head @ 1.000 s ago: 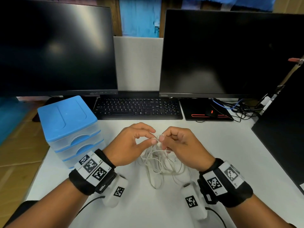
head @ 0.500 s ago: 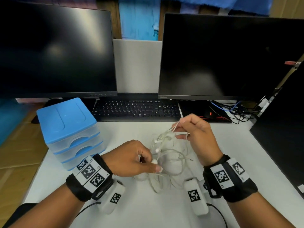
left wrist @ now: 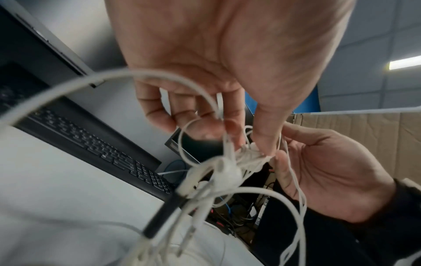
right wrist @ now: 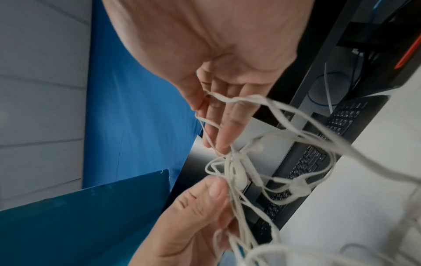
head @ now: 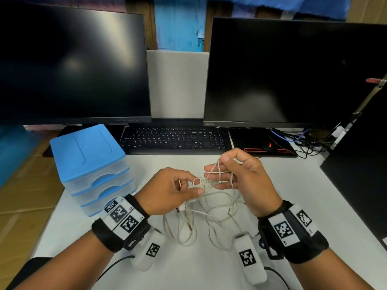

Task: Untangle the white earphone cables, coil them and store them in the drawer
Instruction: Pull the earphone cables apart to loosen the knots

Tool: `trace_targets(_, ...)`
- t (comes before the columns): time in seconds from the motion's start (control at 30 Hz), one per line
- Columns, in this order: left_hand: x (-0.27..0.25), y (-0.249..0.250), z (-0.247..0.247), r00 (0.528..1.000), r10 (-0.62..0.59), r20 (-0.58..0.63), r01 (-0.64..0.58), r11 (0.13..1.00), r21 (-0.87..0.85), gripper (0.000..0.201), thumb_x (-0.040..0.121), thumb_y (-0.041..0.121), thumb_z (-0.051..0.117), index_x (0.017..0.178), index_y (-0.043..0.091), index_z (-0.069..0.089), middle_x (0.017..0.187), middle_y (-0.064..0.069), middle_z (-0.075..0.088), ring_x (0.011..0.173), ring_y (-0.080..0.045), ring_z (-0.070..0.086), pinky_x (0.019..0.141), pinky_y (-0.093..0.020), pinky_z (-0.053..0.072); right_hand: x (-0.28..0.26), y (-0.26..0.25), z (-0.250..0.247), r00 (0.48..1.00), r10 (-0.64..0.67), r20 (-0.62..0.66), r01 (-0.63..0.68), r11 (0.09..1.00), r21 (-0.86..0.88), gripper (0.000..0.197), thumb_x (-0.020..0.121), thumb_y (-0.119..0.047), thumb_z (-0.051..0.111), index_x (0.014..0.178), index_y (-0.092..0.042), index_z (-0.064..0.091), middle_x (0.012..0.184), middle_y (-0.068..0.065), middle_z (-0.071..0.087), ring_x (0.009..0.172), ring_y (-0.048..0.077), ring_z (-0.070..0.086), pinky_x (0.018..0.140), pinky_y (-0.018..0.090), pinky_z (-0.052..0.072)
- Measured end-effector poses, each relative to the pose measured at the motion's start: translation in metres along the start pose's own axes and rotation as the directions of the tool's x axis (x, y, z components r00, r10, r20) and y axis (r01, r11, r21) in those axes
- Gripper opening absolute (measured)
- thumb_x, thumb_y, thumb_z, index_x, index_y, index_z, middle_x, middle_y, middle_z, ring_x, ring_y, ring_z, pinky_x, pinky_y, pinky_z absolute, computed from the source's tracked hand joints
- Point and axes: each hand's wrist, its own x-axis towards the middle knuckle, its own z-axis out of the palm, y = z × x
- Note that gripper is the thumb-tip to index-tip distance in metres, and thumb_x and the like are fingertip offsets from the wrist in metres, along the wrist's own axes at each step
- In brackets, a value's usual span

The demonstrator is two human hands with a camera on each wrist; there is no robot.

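Note:
The white earphone cables (head: 206, 186) form a tangled knot held above the white table (head: 293, 206), with loose loops trailing down onto it. My left hand (head: 199, 188) pinches the knot between thumb and fingers, seen close in the left wrist view (left wrist: 250, 149). My right hand (head: 223, 159) pinches one strand higher up between thumb and forefinger, its other fingers stretched toward the knot; the right wrist view shows this pinch (right wrist: 205, 97). The small drawer unit (head: 90, 162), blue-topped with translucent drawers, stands at the left with its drawers closed.
Two dark monitors (head: 282, 70) stand at the back above a black keyboard (head: 176, 139). A mouse on a dark pad (head: 268, 145) and a cluster of cords (head: 303, 139) lie back right. A dark panel (head: 360, 174) borders the table's right side.
The hands were pinching together a second ago, then my right hand lifted a strand away. My left hand has since risen from near the table to the knot beside the right hand.

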Motion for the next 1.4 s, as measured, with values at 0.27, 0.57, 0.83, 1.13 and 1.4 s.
trace_targets(0.27, 0.003, -0.001, -0.001, 0.997, 0.032, -0.067, -0.042, 0.986, -0.16, 0.024, 0.07, 0.032, 0.08, 0.071, 0.016, 0.061, 0.073, 0.005, 0.065, 0.07, -0.01, 0.058, 0.076, -0.034, 0.048, 0.002, 0.004, -0.004, 1.0, 0.0, -0.024, -0.001, 0.999, -0.045, 0.017, 0.099, -0.016, 0.051, 0.092, -0.003, 0.06, 0.089, 0.015, 0.076, 0.079, 0.028, 0.074, 0.06, 0.028, 0.056)
trace_targets(0.57, 0.004, 0.005, -0.005, 1.0, 0.015, -0.016, -0.02, 0.894, -0.448, 0.029, 0.08, 0.002, 0.072, 0.065, 0.016, 0.051, 0.066, 0.006, 0.065, 0.063, -0.017, 0.055, 0.06, -0.025, 0.042, -0.001, 0.014, 0.001, 0.988, 0.01, 0.155, 0.016, 0.986, -0.166, 0.008, 0.091, -0.005, 0.063, 0.09, 0.003, 0.067, 0.048, -0.015, 0.054, 0.041, -0.001, 0.042, 0.043, 0.008, 0.032)
trace_targets(0.83, 0.004, 0.02, -0.015, 0.987, -0.159, -0.014, 0.117, 0.777, -0.618, 0.022, 0.083, 0.024, 0.064, 0.069, 0.013, 0.051, 0.098, -0.015, 0.075, 0.07, -0.026, 0.07, 0.068, -0.031, 0.054, 0.003, 0.017, -0.002, 0.997, -0.053, 0.05, 0.062, 0.975, -0.213, 0.017, 0.091, -0.015, 0.067, 0.081, -0.003, 0.072, 0.048, -0.006, 0.035, 0.046, 0.011, 0.022, 0.043, 0.017, 0.024)
trace_targets(1.13, 0.002, 0.02, -0.008, 0.96, -0.271, 0.074, 0.279, 0.893, -0.353, 0.03, 0.099, 0.027, 0.048, 0.08, 0.006, 0.058, 0.081, -0.016, 0.072, 0.037, -0.021, 0.046, 0.04, -0.023, 0.039, 0.004, 0.01, -0.006, 0.964, -0.25, -0.096, 0.225, 0.951, -0.212, 0.017, 0.092, -0.015, 0.064, 0.083, -0.002, 0.072, 0.046, -0.004, 0.03, 0.046, 0.012, 0.019, 0.044, 0.02, 0.021)
trace_targets(1.4, 0.0, 0.026, -0.005, 0.962, -0.273, 0.025, 0.253, 0.846, -0.47, 0.017, 0.099, 0.018, 0.05, 0.089, 0.009, 0.06, 0.096, -0.005, 0.074, 0.044, -0.021, 0.06, 0.036, -0.019, 0.038, 0.008, 0.012, -0.01, 0.883, -0.364, -0.295, 0.301, 0.923, -0.239, 0.018, 0.094, -0.012, 0.061, 0.079, -0.007, 0.068, 0.048, -0.015, 0.039, 0.047, 0.008, 0.028, 0.048, 0.02, 0.028)
